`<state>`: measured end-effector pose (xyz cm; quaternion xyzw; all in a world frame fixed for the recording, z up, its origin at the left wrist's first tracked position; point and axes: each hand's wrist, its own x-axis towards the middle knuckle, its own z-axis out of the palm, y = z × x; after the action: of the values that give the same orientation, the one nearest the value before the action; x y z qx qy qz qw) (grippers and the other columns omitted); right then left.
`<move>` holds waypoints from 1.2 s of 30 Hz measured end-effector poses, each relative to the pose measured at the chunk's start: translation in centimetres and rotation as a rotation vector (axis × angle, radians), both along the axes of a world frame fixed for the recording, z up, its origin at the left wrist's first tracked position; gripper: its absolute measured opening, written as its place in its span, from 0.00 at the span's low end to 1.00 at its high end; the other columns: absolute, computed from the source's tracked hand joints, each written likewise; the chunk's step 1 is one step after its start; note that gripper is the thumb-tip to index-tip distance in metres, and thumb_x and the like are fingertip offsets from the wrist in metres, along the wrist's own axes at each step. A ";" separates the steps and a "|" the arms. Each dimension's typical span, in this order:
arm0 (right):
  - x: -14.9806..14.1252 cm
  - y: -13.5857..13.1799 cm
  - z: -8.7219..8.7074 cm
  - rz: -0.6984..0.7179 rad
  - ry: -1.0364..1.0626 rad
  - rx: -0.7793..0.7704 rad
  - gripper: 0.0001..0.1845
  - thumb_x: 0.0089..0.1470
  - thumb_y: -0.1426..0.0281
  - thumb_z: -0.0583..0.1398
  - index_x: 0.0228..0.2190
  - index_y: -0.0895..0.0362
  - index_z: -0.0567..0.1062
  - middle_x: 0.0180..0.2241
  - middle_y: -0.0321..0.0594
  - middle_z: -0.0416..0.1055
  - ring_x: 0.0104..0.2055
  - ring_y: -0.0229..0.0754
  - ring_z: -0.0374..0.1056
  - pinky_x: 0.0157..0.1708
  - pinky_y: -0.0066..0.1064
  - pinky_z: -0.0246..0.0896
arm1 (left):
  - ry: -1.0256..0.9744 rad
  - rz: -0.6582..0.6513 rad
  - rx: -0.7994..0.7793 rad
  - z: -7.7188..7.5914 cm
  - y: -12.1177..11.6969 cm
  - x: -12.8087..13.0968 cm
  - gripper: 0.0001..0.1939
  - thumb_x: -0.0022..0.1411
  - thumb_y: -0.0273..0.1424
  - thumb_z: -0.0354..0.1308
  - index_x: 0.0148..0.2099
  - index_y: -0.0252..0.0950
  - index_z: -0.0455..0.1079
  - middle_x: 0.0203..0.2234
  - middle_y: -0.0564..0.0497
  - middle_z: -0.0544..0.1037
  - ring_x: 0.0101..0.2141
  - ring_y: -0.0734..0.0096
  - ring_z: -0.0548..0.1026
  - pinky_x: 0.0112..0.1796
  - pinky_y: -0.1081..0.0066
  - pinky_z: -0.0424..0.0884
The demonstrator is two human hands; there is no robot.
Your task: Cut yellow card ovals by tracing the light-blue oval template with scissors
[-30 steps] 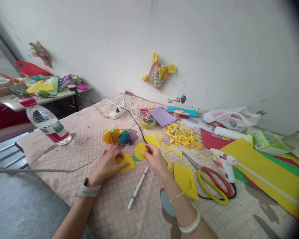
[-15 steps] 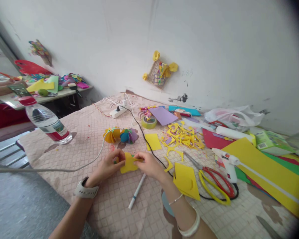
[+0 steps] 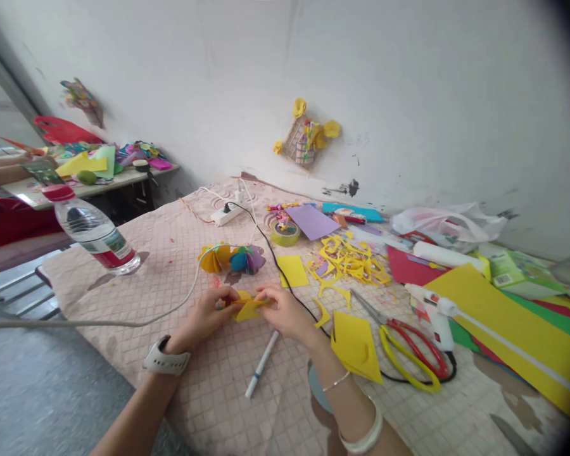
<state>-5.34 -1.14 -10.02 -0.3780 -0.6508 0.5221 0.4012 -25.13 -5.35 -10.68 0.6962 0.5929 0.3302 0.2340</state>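
1. Your left grip [image 3: 206, 310] and right grip [image 3: 285, 310] are both closed, pinching a yellow piece [image 3: 249, 309] between them over the worktop [image 3: 123, 297].
2. The yellow piece looks like thin card, so squeezing hard or pulling your grips apart could crease or tear it.
3. The black cord [image 3: 285, 285] runs just beside your right grip. If your wrist catches it, it could drag the glue gun [image 3: 437, 320] across the worktop. You can't tell from here whether the gun is hot.
4. The scissors [image 3: 411, 354] lie with their blades pointing toward your hands, so a careless reach could nick you.
5. The bottle [image 3: 95, 234] looks to be lying on its side, so a knock could roll it away.
6. Count: two grips, one paper ball [image 3: 230, 259], one marker [image 3: 261, 364], one tape roll [image 3: 285, 234], one glue gun, one bottle. The yellow scraps [image 3: 346, 263] are too many to count.
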 end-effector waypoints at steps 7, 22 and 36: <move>0.8 1.5 -1.0 -0.235 0.069 -0.073 0.10 0.46 0.68 0.60 0.34 0.55 0.72 0.35 0.41 0.76 0.40 0.48 0.73 0.41 0.38 0.68 | 0.074 0.200 0.047 -0.2 0.7 -0.6 0.11 0.55 0.38 0.59 0.35 0.35 0.73 0.32 0.46 0.76 0.33 0.60 0.72 0.36 0.63 0.68; 0.6 1.4 -0.8 -0.327 0.178 -0.128 0.13 0.45 0.63 0.62 0.33 0.56 0.71 0.32 0.40 0.76 0.36 0.46 0.74 0.35 0.34 0.69 | -0.015 0.139 0.017 -0.7 1.0 -0.7 0.07 0.51 0.36 0.61 0.27 0.37 0.71 0.23 0.52 0.74 0.26 0.66 0.72 0.28 0.69 0.67; 0.2 -1.5 5.1 -0.231 0.006 0.129 0.28 0.47 0.67 0.66 0.51 0.56 0.70 0.57 0.51 0.67 0.61 0.54 0.61 0.62 0.47 0.50 | -0.091 0.395 0.226 -1.5 1.5 -1.0 0.15 0.65 0.40 0.48 0.40 0.37 0.70 0.32 0.48 0.79 0.33 0.64 0.76 0.32 0.68 0.69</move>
<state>-5.16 -2.67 -4.90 -0.4223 -0.6340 0.4305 0.4843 -26.10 -3.85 -12.16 0.5727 0.6659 0.4648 0.1119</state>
